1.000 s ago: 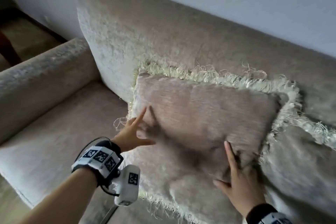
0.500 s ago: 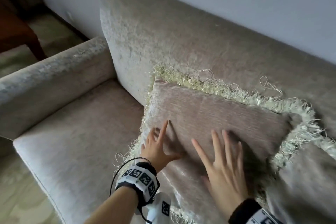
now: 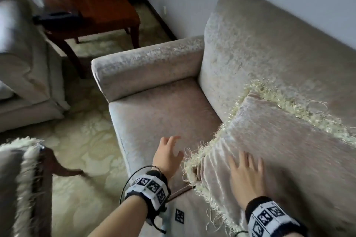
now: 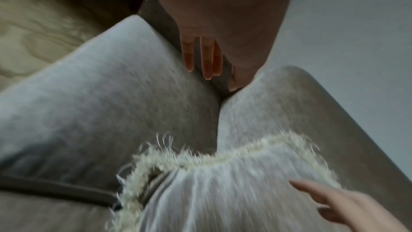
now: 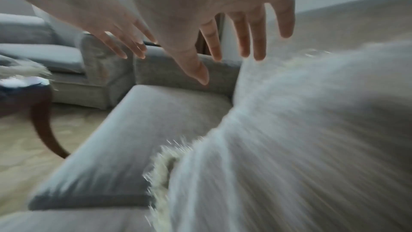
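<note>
fringed cushion point(image 3: 285, 140) leans on the sofa point(image 3: 269, 48) backrest at the right, its near edge on the seat. from the left: a second fringed cushion point(image 3: 11, 175) at the near edge, a wooden side table point(image 3: 107, 15) far off, then the left hand point(image 3: 168, 157), fingers loosely spread, holding nothing, over the seat just beside the fringe. right hand point(image 3: 245, 177) lies flat on the cushion, fingers straight. both wristbands point(image 3: 148, 186) show black-and-white square code markers.

Beige fringed cushion point(image 3: 285, 140) leans against the sofa backrest point(image 3: 269, 48).
</note>
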`<state>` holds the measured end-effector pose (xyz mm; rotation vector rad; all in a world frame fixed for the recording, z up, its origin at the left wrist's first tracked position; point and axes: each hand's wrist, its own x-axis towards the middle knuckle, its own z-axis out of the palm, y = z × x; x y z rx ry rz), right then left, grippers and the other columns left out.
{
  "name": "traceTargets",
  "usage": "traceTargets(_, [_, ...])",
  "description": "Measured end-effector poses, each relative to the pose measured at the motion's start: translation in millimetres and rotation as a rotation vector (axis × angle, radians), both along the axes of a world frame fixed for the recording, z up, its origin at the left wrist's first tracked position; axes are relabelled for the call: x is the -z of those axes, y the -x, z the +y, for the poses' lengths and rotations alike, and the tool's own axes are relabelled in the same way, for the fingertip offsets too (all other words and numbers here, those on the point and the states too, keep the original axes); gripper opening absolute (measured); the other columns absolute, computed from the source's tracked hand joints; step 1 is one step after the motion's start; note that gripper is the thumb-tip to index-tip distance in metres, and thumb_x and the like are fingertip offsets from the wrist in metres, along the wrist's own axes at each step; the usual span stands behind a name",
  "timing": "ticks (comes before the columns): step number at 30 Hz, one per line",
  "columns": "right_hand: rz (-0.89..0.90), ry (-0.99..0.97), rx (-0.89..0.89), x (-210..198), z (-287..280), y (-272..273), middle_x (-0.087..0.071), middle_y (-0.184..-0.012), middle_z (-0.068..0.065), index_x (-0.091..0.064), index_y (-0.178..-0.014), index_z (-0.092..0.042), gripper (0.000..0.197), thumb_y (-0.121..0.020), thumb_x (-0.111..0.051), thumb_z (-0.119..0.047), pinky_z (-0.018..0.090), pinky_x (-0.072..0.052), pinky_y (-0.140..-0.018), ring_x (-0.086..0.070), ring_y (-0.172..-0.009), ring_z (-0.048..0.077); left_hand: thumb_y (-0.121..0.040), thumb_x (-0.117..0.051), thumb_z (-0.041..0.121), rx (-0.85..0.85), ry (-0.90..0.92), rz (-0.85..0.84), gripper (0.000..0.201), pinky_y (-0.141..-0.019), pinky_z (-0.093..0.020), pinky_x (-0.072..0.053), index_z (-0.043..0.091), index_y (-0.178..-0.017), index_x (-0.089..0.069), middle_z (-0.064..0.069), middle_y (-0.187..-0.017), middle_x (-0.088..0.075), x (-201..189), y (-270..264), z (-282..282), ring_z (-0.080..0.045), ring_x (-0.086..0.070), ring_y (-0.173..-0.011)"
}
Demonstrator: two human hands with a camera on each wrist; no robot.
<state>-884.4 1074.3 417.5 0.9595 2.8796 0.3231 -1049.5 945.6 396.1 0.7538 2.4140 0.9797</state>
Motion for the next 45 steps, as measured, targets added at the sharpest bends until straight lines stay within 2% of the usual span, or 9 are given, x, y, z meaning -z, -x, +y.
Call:
traceTargets(11, [-0.002, 0.16, -0.613, -31, -231, 222, -0.055, -0.043, 0.002, -0.061, -0.054, -0.014, 0.038, -0.029, -0.089, -0.015, 0.029, -0.044, -0.045, -0.054, -0.04, 0.024, -0.081, -0.059, 0.011, -0.58, -0.082, 0.061, 0.021, -0.073, -0.032, -0.054, 0.02, -0.099, -0.066, 0.001, -0.092, -0.061, -15, 106, -272, -0.01, -0.061, -0.071])
traceTargets(17, [-0.098, 0.275, -0.827, -12, -382, 285, -0.053, -0.042, 0.001, -0.059, -0.053, -0.014, 0.037, -0.032, -0.089, -0.023, 0.031, -0.042, -0.039, -0.054, -0.037, 0.023, -0.079, -0.06, 0.012, -0.865, 0.009, 0.045, 0.02, -0.073, -0.027, -0.048, 0.02, -0.095, -0.068, 0.003, -0.084, -0.059, 4, 131, -434, -0.014, -0.059, -0.074])
traceTargets(20, [-0.201, 0.312, -0.85, 1, -450, 306, -0.068, -0.087, 0.006, -0.061, -0.101, -0.013, 0.032, -0.076, -0.069, -0.031, 0.038, -0.048, -0.072, -0.065, -0.082, 0.027, -0.079, -0.06, 0.01, -0.948, 0.017, 0.001, 0.022, -0.076, -0.027, -0.048, 0.02, -0.097, -0.067, 0.004, -0.081, -0.055, 17, 138, -504, -0.013, -0.056, -0.071])
traceTargets(22, [-0.287, 0.352, -0.891, 14, -488, 318, -0.06, -0.116, 0.005, -0.032, -0.14, -0.019, 0.05, -0.094, -0.045, -0.034, 0.038, -0.042, -0.089, -0.057, -0.108, 0.027, -0.079, -0.059, 0.01, -0.982, 0.026, -0.021, 0.023, -0.077, -0.03, -0.05, 0.02, -0.098, -0.066, 0.002, -0.083, -0.055, 26, 143, -545, -0.014, -0.057, -0.072])
traceTargets(24, [-0.313, 0.384, -0.9, 24, -523, 328, -0.056, -0.121, 0.006, -0.005, -0.149, -0.025, 0.067, -0.095, -0.041, -0.041, 0.038, -0.042, -0.088, -0.056, -0.109, 0.026, -0.08, -0.059, 0.012, -0.984, 0.059, -0.041, 0.024, -0.079, -0.032, -0.051, 0.021, -0.101, -0.065, 0.001, -0.087, -0.055, 35, 149, -579, -0.013, -0.057, -0.074])
traceTargets(28, [-0.409, 0.413, -0.818, 56, -580, 348, -0.056, -0.117, 0.007, 0.009, -0.147, -0.035, 0.078, -0.091, -0.043, -0.052, 0.037, -0.045, -0.08, -0.059, -0.106, 0.026, -0.08, -0.065, 0.02, -0.902, 0.136, -0.072, 0.034, -0.086, -0.037, -0.049, 0.021, -0.113, -0.061, -0.003, -0.1, -0.052, 51, 168, -636, -0.016, -0.056, -0.089])
traceTargets(34, [-0.438, 0.586, -0.518, 100, -599, 358, -0.045, -0.125, 0.007, -0.002, -0.145, -0.047, 0.076, -0.085, -0.047, -0.06, 0.036, -0.044, -0.088, -0.049, -0.115, 0.026, -0.068, -0.07, 0.053, -0.77, 0.406, -0.021, 0.079, -0.102, -0.04, -0.032, 0.034, -0.138, -0.038, -0.01, -0.132, -0.038, 73, 198, -701, -0.026, -0.033, -0.121])
traceTargets(40, [-0.214, 0.758, -0.241, 119, -567, 347, -0.014, -0.142, 0.006, -0.005, -0.139, -0.058, 0.103, -0.059, -0.068, -0.07, 0.044, -0.023, -0.109, -0.022, -0.131, 0.029, -0.042, -0.049, 0.084, -0.767, 0.509, -0.105, 0.111, -0.108, -0.047, -0.028, 0.044, -0.142, -0.019, -0.018, -0.146, -0.025, 88, 200, -756, -0.033, -0.024, -0.133])
traceTargets(45, [-0.292, 1.042, -0.118, 128, -559, 351, 0.02, -0.156, 0.008, 0.002, -0.136, -0.063, 0.112, -0.06, -0.08, -0.051, 0.044, -0.017, -0.116, -0.006, -0.146, 0.028, -0.028, -0.044, 0.097, -0.613, 0.469, -0.27, 0.121, -0.111, -0.052, -0.027, 0.064, -0.129, 0.012, -0.017, -0.154, -0.009, 114, 216, -783, -0.034, -0.018, -0.14])
